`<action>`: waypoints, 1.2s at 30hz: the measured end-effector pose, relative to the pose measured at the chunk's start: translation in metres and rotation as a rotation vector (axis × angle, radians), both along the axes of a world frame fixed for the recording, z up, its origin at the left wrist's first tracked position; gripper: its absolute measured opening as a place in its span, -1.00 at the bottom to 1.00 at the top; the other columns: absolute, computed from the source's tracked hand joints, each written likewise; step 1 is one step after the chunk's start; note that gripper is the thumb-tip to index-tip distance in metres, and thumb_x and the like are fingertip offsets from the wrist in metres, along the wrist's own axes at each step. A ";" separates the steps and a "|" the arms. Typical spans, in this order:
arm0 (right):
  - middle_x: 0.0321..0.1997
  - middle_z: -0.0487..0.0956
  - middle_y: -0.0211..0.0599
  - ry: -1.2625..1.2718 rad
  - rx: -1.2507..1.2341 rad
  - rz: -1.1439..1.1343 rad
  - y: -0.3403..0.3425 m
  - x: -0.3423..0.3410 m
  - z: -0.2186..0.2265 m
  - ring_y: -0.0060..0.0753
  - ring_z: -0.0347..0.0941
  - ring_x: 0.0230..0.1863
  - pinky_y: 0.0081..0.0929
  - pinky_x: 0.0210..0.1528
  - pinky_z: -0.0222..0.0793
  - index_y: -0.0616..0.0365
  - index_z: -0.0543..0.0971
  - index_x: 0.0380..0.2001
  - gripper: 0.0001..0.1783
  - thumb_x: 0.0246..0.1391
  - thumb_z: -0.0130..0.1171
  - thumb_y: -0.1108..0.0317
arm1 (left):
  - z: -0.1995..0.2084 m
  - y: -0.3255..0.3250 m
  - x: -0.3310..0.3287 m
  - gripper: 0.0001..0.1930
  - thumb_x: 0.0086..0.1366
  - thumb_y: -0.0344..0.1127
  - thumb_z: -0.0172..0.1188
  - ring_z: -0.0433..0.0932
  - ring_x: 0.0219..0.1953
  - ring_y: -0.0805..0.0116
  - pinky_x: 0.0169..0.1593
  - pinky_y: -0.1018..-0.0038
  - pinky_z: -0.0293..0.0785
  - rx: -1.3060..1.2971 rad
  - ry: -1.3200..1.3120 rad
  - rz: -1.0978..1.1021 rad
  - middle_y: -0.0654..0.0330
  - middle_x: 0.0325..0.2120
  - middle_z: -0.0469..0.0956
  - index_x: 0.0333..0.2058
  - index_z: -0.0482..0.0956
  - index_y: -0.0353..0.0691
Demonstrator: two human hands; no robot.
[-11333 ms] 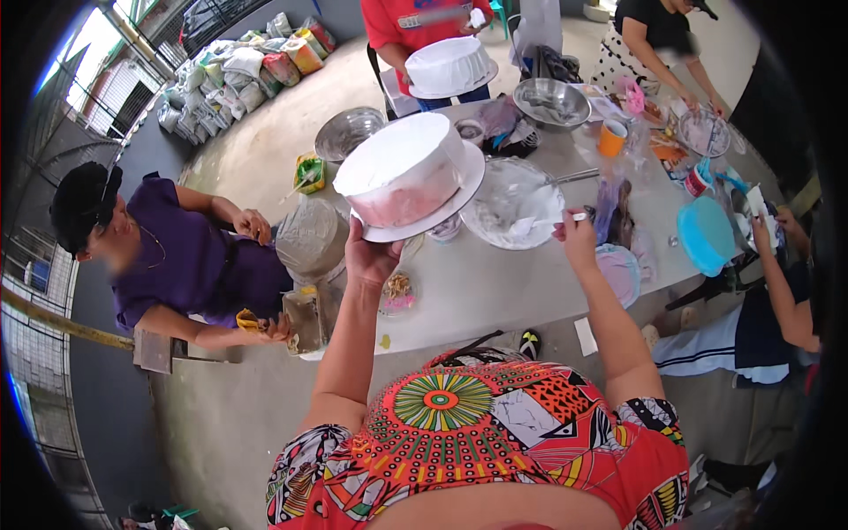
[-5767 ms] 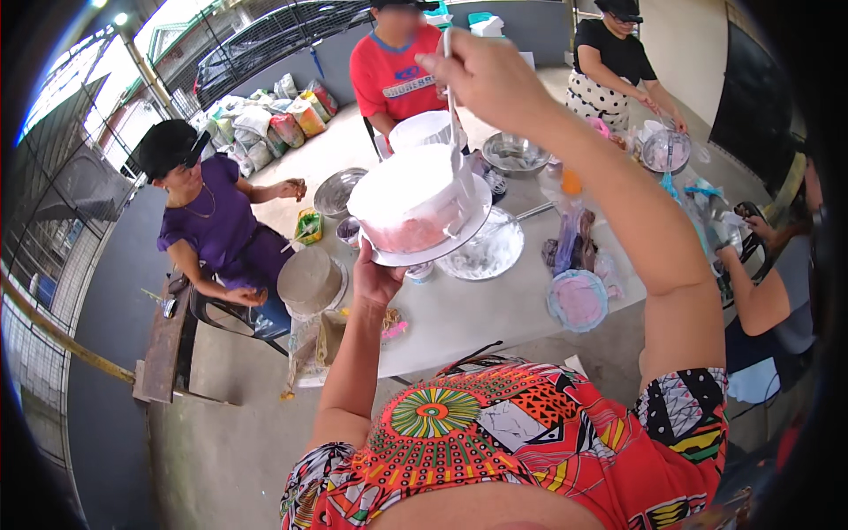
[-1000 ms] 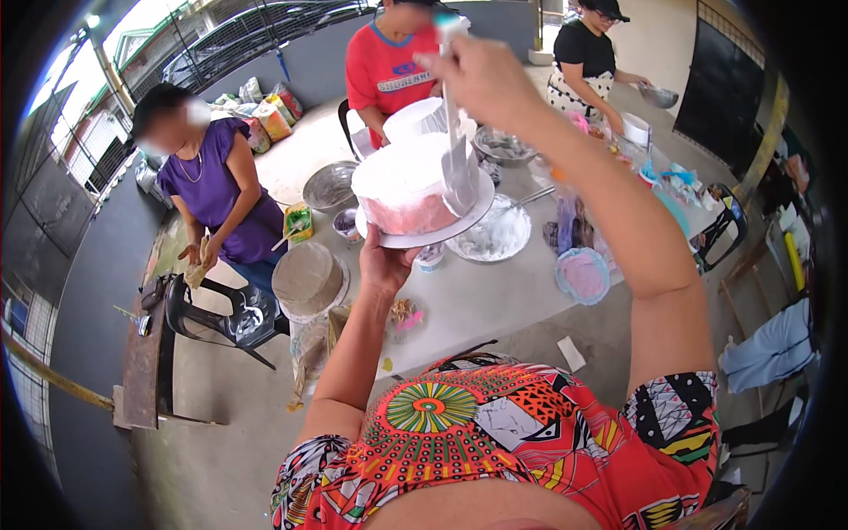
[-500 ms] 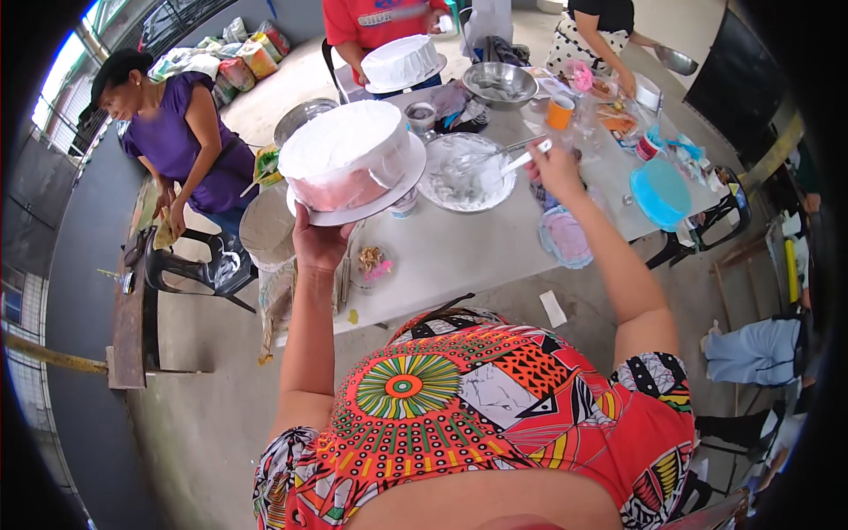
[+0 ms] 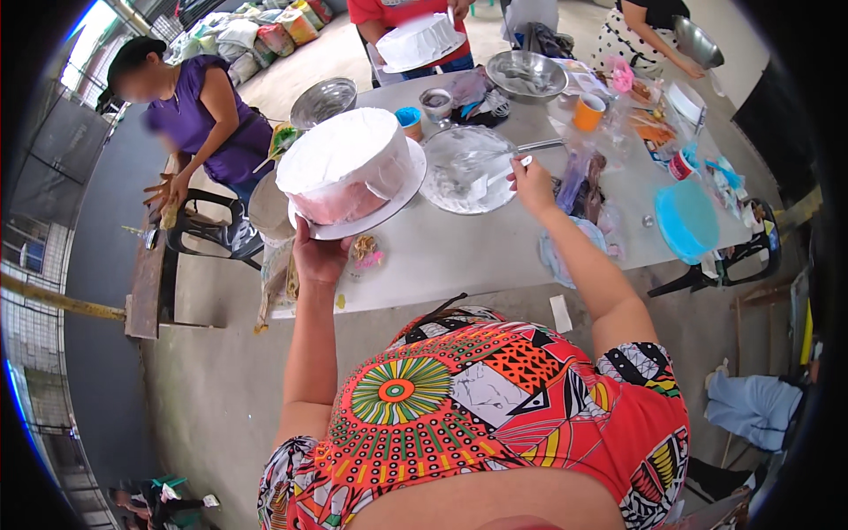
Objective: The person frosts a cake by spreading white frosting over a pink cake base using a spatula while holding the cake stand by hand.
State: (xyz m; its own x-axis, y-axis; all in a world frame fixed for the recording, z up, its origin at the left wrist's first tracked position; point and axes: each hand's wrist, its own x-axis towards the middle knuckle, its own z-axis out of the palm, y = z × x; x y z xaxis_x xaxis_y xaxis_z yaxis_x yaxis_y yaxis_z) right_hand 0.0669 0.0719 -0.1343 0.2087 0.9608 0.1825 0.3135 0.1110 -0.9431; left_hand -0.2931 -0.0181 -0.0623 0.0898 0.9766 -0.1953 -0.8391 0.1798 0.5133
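Note:
A round cake (image 5: 340,155) covered in white icing, its side thinly coated with pink showing through, rests on a round white board (image 5: 408,193). My left hand (image 5: 320,254) supports that board from underneath, fingers mostly hidden below it. In my right hand (image 5: 533,187) is a white spatula (image 5: 481,186), its blade dipped in a metal mixing bowl (image 5: 459,211) of white icing. A whisk (image 5: 541,145) lies in the same bowl, its metal handle over the right rim. The cake hangs above the table, left of the bowl.
Behind stand another metal bowl (image 5: 527,78), an empty-looking bowl (image 5: 325,103) and an orange cup (image 5: 588,112). A blue round cake (image 5: 687,221) sits at the table's right. Across the table a person in red (image 5: 406,11) holds another white cake; a person in purple (image 5: 208,124) stands left.
My right hand has moved lower and left, bringing the spatula blade down into the icing. My left hand still bears the cake. The view has shifted slightly.

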 end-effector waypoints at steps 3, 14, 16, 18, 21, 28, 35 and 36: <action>-0.67 0.49 -0.23 -0.011 0.038 0.042 0.007 0.009 0.016 -0.49 0.40 -0.74 -0.57 -0.68 0.29 0.25 0.40 -0.39 -0.77 -0.02 -0.03 0.27 | 0.003 -0.008 0.008 -0.50 0.17 0.11 -0.25 0.33 -0.07 0.18 -0.33 0.23 0.49 -0.014 0.020 0.057 0.17 -0.06 0.29 -0.01 0.18 -0.05; -0.66 0.48 -0.28 0.263 -0.140 0.070 0.019 0.014 -0.007 -0.53 0.39 -0.73 -0.64 -0.70 0.28 0.20 0.40 -0.39 -0.78 0.01 -0.06 0.26 | -0.008 -0.006 0.017 -0.51 0.17 0.10 -0.27 0.37 -0.12 0.19 -0.40 0.27 0.51 -0.003 -0.021 0.112 0.16 -0.11 0.34 -0.03 0.20 -0.07; -0.65 0.47 -0.29 0.420 -0.130 0.056 0.015 0.036 0.006 -0.53 0.37 -0.73 -0.65 -0.71 0.27 0.20 0.38 -0.38 -0.79 0.03 -0.09 0.26 | -0.014 -0.002 0.015 -0.50 0.18 0.10 -0.29 0.37 -0.11 0.15 -0.35 0.18 0.51 0.005 -0.083 0.094 0.14 -0.10 0.33 -0.02 0.19 -0.08; -0.65 0.46 -0.30 0.489 -0.080 0.057 0.007 0.054 0.025 -0.53 0.35 -0.74 -0.65 -0.73 0.25 0.20 0.36 -0.38 -0.80 0.04 -0.10 0.27 | -0.020 0.004 0.016 -0.50 0.18 0.10 -0.30 0.36 -0.10 0.14 -0.33 0.16 0.51 0.022 -0.097 0.087 0.13 -0.10 0.32 -0.02 0.19 -0.08; -0.62 0.46 -0.27 0.567 -0.052 0.004 -0.005 0.077 0.056 -0.53 0.34 -0.72 -0.64 -0.72 0.24 0.19 0.34 -0.37 -0.82 0.05 -0.12 0.29 | -0.022 0.015 0.025 -0.50 0.19 0.09 -0.31 0.36 -0.09 0.13 -0.32 0.18 0.51 0.021 -0.105 0.037 0.13 -0.07 0.29 0.00 0.17 -0.07; -0.60 0.47 -0.22 0.613 0.171 0.105 -0.042 0.054 0.150 -0.52 0.36 -0.69 -0.63 -0.68 0.24 0.22 0.32 -0.35 -0.77 0.03 -0.05 0.26 | -0.021 0.039 0.059 -0.50 0.21 0.09 -0.36 0.32 -0.05 0.15 -0.28 0.23 0.51 0.023 -0.057 -0.029 0.14 -0.02 0.24 0.03 0.13 -0.04; -0.68 0.46 -0.30 0.207 0.242 0.137 -0.044 -0.012 0.206 -0.57 0.34 -0.77 -0.67 -0.73 0.23 0.25 0.35 -0.46 -0.77 -0.02 0.03 0.27 | -0.017 0.051 0.080 -0.51 0.23 0.06 -0.40 0.31 -0.04 0.15 -0.27 0.25 0.50 0.064 0.014 -0.044 0.16 -0.01 0.22 0.05 0.08 -0.05; -0.70 0.46 -0.31 0.092 0.259 0.160 -0.042 -0.016 0.213 -0.58 0.35 -0.77 -0.67 -0.72 0.23 0.26 0.36 -0.49 -0.76 -0.03 0.04 0.27 | -0.018 0.052 0.084 -0.51 0.23 0.06 -0.40 0.31 -0.04 0.15 -0.27 0.25 0.50 0.064 0.014 -0.052 0.16 -0.01 0.22 0.05 0.08 -0.05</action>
State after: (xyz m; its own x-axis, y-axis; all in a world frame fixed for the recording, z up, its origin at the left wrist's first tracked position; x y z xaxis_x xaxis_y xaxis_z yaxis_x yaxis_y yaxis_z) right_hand 0.0507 0.0298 0.0788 0.0854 0.9070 0.4124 0.1871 0.3919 -0.9008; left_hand -0.2086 0.0336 -0.0804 0.1383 0.9813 -0.1338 -0.8225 0.1891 0.5364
